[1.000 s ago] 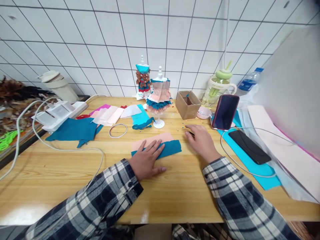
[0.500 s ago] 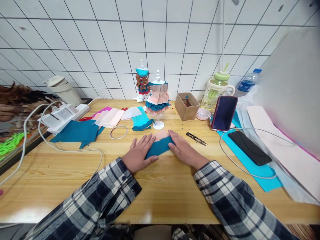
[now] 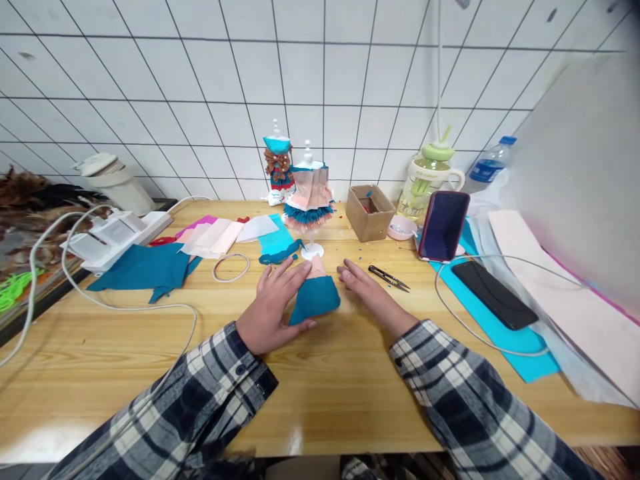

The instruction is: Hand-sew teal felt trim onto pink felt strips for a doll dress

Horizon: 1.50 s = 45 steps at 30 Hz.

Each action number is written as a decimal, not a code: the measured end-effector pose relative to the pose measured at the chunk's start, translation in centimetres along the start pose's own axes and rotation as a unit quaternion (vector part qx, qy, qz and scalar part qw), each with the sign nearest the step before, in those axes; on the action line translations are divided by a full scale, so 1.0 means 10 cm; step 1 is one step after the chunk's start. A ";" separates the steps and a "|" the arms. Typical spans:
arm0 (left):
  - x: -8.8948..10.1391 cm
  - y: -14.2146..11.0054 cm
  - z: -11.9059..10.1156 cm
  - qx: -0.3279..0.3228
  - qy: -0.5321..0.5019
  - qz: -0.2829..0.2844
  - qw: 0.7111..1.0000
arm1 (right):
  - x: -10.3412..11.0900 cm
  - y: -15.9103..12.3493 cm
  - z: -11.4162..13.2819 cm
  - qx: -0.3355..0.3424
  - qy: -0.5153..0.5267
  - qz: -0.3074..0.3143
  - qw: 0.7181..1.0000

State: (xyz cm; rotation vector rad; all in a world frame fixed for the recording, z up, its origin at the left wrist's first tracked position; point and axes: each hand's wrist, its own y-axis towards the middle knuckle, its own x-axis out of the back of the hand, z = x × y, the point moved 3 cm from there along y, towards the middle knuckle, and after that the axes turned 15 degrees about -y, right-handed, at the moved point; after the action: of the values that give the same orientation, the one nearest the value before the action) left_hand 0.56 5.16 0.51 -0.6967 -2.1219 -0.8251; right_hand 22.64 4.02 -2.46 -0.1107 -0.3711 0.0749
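Note:
A piece of teal crepe paper (image 3: 315, 297) lies on the table, with a pale pink piece (image 3: 317, 268) showing at its far edge. My left hand (image 3: 275, 300) rests against the paper's left side, fingers extended and thumb along the near edge. To the right of the paper, my right hand (image 3: 373, 295) hovers or rests just apart from it, fingers stretched out, holding nothing. Beyond the hands stands a small white dress form (image 3: 309, 200) wearing a pink and teal ruffled paper dress. A second small form (image 3: 278, 167), in turquoise, brown bows and red, stands behind it.
Thread snips (image 3: 389, 278) lie right of my right hand. Further back are a cardboard box (image 3: 370, 220), a pink dish (image 3: 401, 228) and a propped phone (image 3: 444, 227). On the left are teal paper (image 3: 135, 268), a power strip (image 3: 125, 233) and a loose cable (image 3: 150, 305).
My right hand has come off the teal paper, which now shows its right edge uncovered. My left hand stays at the paper's left side. The view has shifted slightly.

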 end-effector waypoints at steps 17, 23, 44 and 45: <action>0.03 0.02 0.02 0.043 -0.368 0.008 0.929 | 0.09 -0.29 0.30 0.088 0.110 0.252 0.958; -0.25 0.06 -0.14 0.060 -0.539 0.190 0.819 | 0.03 -0.43 0.40 0.120 0.064 0.351 0.927; -0.43 -0.07 -0.30 0.246 -0.666 0.259 0.655 | 0.45 -0.32 0.19 0.083 0.030 0.299 0.950; -0.44 -0.08 -0.27 0.257 -0.665 0.250 0.655 | 0.47 -0.30 0.16 0.077 0.030 0.285 0.955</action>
State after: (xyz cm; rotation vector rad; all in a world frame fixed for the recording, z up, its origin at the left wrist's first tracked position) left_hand 3.73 1.73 -1.86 -1.7628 -2.8134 0.9634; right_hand 26.57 1.64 1.10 -0.0618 -0.2626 0.6705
